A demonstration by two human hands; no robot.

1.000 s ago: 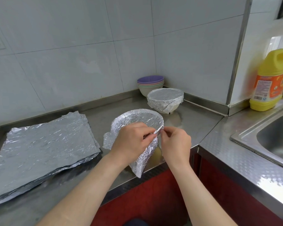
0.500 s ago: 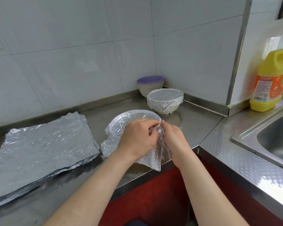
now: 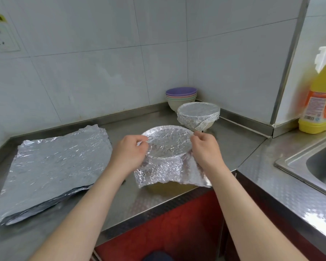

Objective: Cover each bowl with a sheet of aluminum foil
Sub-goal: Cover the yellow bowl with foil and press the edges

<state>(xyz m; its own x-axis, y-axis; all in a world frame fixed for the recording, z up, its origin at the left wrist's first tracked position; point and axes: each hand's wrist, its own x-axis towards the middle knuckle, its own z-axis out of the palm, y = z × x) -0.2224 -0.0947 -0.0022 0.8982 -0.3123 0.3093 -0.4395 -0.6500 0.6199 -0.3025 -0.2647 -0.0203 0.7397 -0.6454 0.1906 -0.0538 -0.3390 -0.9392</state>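
Bowl (image 3: 167, 187) sat at front edge of counter (image 3: 233, 147), between both hands. Foil (image 3: 167, 146) lay over its top, pulled across the rim and crinkled. The front flap hung loose down the near side, with the bowl's pale yellow wall showing just under it. Left hand (image 3: 129, 151) was at left side of rim, fingers curled, thumb and fingers pinching foil edge. Right hand (image 3: 205, 149) was at right side of rim, fingers curled, also pinching foil edge. Both forearms came in from bottom of frame. Could not tell if bowl sat flat or tipped.

Covered bowl (image 3: 198, 117) stood just behind, to the right, fully wrapped in its own sheet. Bowl stack (image 3: 181, 97) stood in the wall corner right behind it, purple one on top, none wrapped. Foil stack (image 3: 55, 166) lay flat on counter at left, near left hand, not touching it. Sink (image 3: 318, 162) was at far right. Bottle (image 3: 320, 102), yellow with an orange label, stood behind the sink by the wall. Socket (image 3: 0, 34) was on tiles upper left. Red cabinet (image 3: 177, 223) front was below counter edge
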